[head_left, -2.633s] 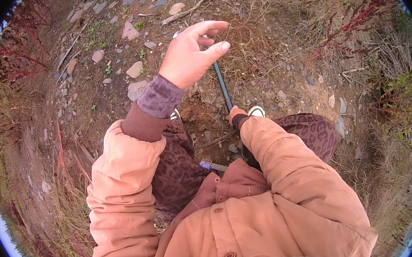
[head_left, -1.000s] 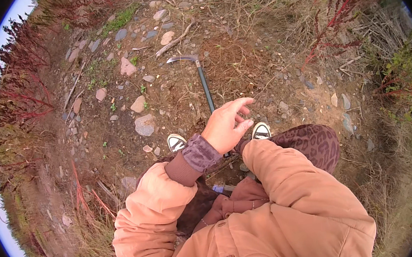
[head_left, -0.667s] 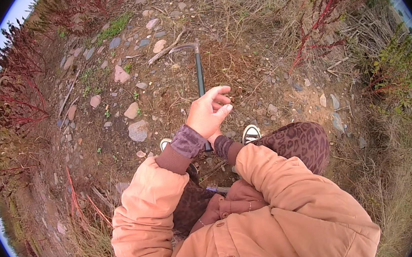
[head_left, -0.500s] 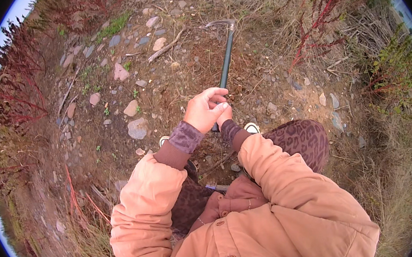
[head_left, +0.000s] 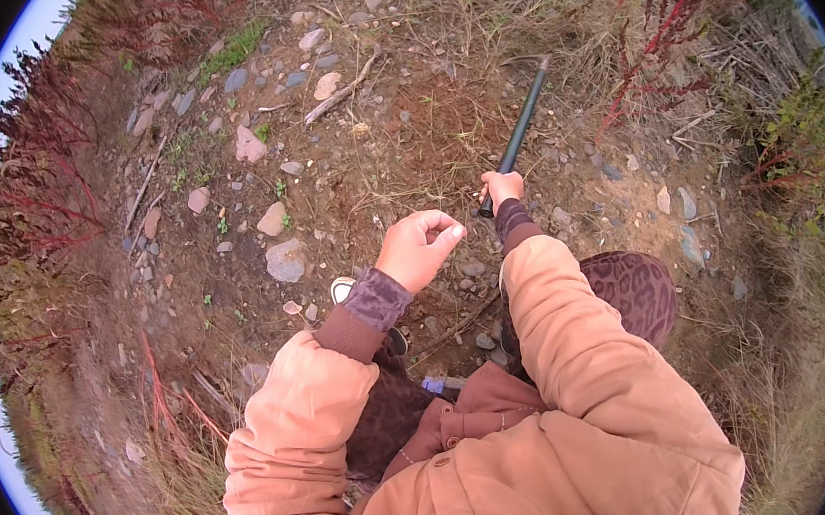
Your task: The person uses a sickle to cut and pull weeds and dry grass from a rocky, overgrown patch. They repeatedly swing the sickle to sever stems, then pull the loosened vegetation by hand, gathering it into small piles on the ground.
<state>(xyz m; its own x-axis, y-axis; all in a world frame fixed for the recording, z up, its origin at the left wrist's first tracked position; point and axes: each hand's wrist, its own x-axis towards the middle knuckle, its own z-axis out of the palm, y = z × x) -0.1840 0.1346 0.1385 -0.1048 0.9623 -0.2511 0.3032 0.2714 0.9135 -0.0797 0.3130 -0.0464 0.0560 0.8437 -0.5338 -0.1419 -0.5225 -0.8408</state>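
Note:
My right hand (head_left: 504, 188) is wrapped round the lower end of a hand pick's dark green handle (head_left: 523, 127). The pick slants up and away to the right, and its thin, curved metal head (head_left: 524, 60) points left, low over the dirt. To the left, my left hand (head_left: 419, 249) hangs above the ground with thumb and forefinger pinched together. Whatever may be between those fingertips is too small to make out. Ahead of both hands lies a patch of loose reddish soil (head_left: 448, 118) with dry stalks across it.
Many stones lie on the left, including a large pale one (head_left: 285, 261). A dry stick (head_left: 343, 92) lies beyond my left hand. Red-stemmed weeds (head_left: 656, 41) and dry grass stand on the right. My shoe (head_left: 342, 289) and patterned knee (head_left: 633, 297) are close below.
My hands have come apart. The right one has moved right and a little forward with the pick, whose head has swung right. My left hand has stayed nearly in place, still pinched.

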